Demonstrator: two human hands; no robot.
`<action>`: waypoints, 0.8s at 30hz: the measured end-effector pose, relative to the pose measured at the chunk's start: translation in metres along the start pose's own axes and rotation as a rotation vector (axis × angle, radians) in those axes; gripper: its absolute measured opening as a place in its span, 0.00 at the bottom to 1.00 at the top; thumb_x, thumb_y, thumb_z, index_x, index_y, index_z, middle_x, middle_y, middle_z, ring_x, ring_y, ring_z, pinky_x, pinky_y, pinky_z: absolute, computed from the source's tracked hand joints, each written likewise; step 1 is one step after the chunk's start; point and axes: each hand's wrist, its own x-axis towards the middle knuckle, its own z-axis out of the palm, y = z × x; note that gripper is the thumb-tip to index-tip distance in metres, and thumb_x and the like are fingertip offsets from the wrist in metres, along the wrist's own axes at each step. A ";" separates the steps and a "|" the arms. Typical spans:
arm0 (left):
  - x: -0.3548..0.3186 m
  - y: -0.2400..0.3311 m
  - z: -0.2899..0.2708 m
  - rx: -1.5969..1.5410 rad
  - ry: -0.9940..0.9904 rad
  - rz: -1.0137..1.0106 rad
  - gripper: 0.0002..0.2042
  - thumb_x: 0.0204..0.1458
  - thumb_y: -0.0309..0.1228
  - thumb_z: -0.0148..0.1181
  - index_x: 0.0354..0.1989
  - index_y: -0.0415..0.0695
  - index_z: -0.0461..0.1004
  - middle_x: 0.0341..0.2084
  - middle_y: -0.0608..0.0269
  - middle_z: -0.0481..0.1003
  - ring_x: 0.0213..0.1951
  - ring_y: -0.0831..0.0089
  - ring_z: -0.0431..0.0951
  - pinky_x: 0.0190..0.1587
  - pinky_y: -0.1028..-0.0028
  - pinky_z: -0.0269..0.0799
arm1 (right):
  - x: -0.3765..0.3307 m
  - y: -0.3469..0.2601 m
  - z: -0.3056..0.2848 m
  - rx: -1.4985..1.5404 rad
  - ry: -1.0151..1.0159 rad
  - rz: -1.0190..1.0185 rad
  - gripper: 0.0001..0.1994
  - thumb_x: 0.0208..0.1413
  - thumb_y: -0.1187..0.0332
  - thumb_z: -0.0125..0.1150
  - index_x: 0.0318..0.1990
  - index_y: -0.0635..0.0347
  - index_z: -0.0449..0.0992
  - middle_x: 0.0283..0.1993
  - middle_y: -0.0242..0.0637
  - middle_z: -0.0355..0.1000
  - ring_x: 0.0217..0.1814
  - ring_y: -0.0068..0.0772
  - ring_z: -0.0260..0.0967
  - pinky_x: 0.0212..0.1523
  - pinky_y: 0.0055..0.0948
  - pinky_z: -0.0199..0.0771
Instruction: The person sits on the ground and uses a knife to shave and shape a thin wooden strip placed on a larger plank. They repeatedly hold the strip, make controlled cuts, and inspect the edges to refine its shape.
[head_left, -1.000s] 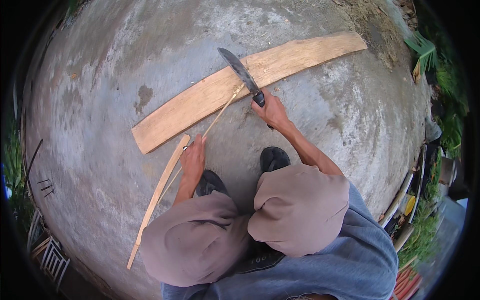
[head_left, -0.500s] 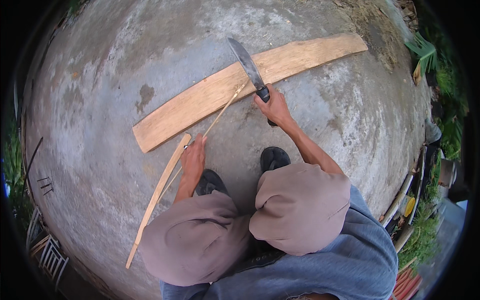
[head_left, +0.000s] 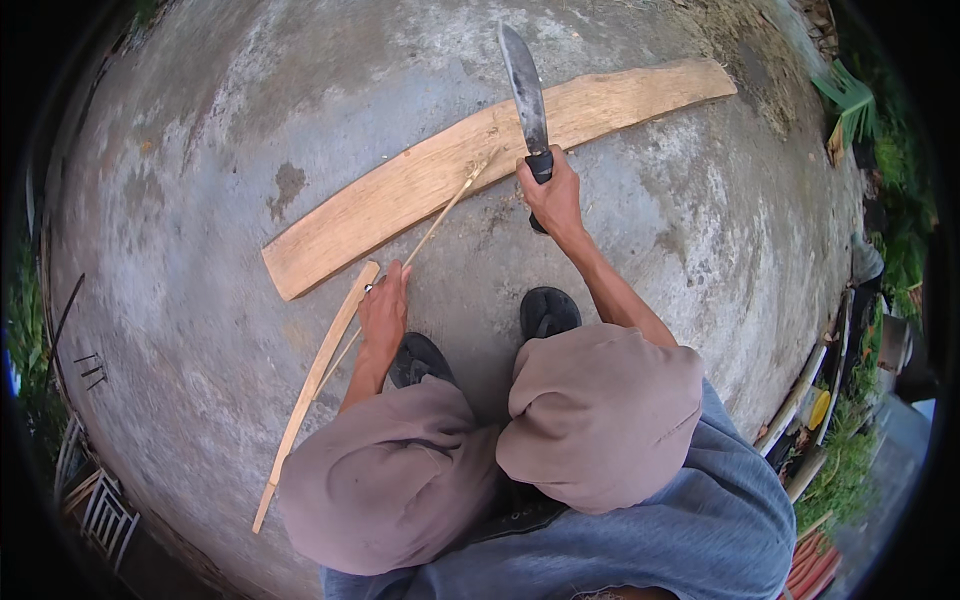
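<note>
Right hand (head_left: 553, 195) is wrapped tight around the dark handle of a machete (head_left: 525, 90), fingers pressed closed, and the broad grey blade stands up and away from the fist, its tip beyond the far edge of the long wooden plank (head_left: 480, 165) that lies across the concrete floor (head_left: 200, 150). Just left of that fist, the far end of a thin bamboo strip (head_left: 440, 215) rests on the plank, touching its near edge. Follow the strip back toward the person and there is the left hand (head_left: 385, 312), fingers curled down over it, pinning the near part against the concrete. Beside that hand, on its outer side, a longer curved bamboo slat (head_left: 315, 385) lies on the ground, running back past the left knee. Two dark shoes (head_left: 548, 310) sit between the arms, close behind both grips.
</note>
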 end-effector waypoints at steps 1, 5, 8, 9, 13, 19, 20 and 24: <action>0.002 0.002 0.002 -0.015 -0.008 0.001 0.12 0.72 0.39 0.46 0.42 0.42 0.68 0.30 0.41 0.79 0.36 0.36 0.78 0.33 0.44 0.70 | 0.000 0.010 0.003 -0.163 -0.076 -0.022 0.17 0.57 0.57 0.64 0.40 0.65 0.74 0.32 0.55 0.78 0.40 0.59 0.79 0.43 0.51 0.76; 0.003 0.003 0.001 -0.048 0.005 0.018 0.13 0.73 0.40 0.44 0.43 0.42 0.68 0.29 0.41 0.79 0.36 0.36 0.78 0.33 0.44 0.69 | 0.008 0.026 -0.003 -0.153 -0.216 -0.043 0.18 0.56 0.58 0.65 0.40 0.66 0.73 0.33 0.54 0.79 0.39 0.59 0.80 0.43 0.49 0.77; 0.002 0.002 0.001 0.001 -0.052 -0.029 0.13 0.73 0.40 0.44 0.43 0.42 0.68 0.30 0.41 0.79 0.36 0.36 0.78 0.33 0.45 0.69 | 0.006 0.010 -0.006 0.074 -0.118 0.050 0.18 0.56 0.58 0.65 0.39 0.66 0.73 0.31 0.53 0.79 0.38 0.59 0.79 0.41 0.48 0.77; 0.002 0.002 0.000 -0.008 -0.024 -0.012 0.14 0.73 0.40 0.44 0.43 0.42 0.68 0.29 0.41 0.78 0.36 0.36 0.78 0.34 0.45 0.69 | 0.004 0.001 -0.007 0.159 -0.056 0.099 0.17 0.56 0.58 0.65 0.39 0.66 0.73 0.31 0.53 0.79 0.37 0.59 0.79 0.41 0.47 0.77; 0.002 0.001 0.001 -0.026 0.008 0.015 0.14 0.73 0.41 0.44 0.42 0.42 0.67 0.29 0.41 0.78 0.36 0.36 0.78 0.34 0.44 0.69 | 0.004 0.009 0.001 -0.093 0.010 -0.048 0.16 0.57 0.58 0.64 0.39 0.65 0.73 0.30 0.51 0.78 0.34 0.56 0.79 0.38 0.46 0.76; 0.003 -0.002 0.002 -0.012 -0.033 0.003 0.14 0.73 0.40 0.45 0.42 0.42 0.68 0.29 0.41 0.78 0.36 0.37 0.78 0.34 0.45 0.69 | 0.003 0.020 0.001 -0.052 -0.146 0.008 0.16 0.56 0.59 0.65 0.40 0.65 0.74 0.31 0.52 0.77 0.35 0.53 0.79 0.39 0.45 0.76; 0.003 -0.003 0.003 0.002 -0.040 -0.006 0.14 0.72 0.40 0.45 0.42 0.42 0.69 0.29 0.41 0.78 0.36 0.37 0.78 0.34 0.45 0.69 | 0.001 0.018 0.002 -0.006 -0.071 0.016 0.16 0.56 0.59 0.66 0.39 0.65 0.74 0.31 0.52 0.77 0.34 0.53 0.79 0.39 0.45 0.76; 0.002 0.000 0.000 -0.013 0.025 0.024 0.13 0.72 0.39 0.47 0.42 0.42 0.69 0.29 0.41 0.78 0.36 0.38 0.79 0.35 0.46 0.70 | 0.004 0.009 0.007 0.150 0.093 0.021 0.16 0.56 0.59 0.67 0.37 0.66 0.73 0.29 0.51 0.77 0.32 0.51 0.78 0.37 0.45 0.76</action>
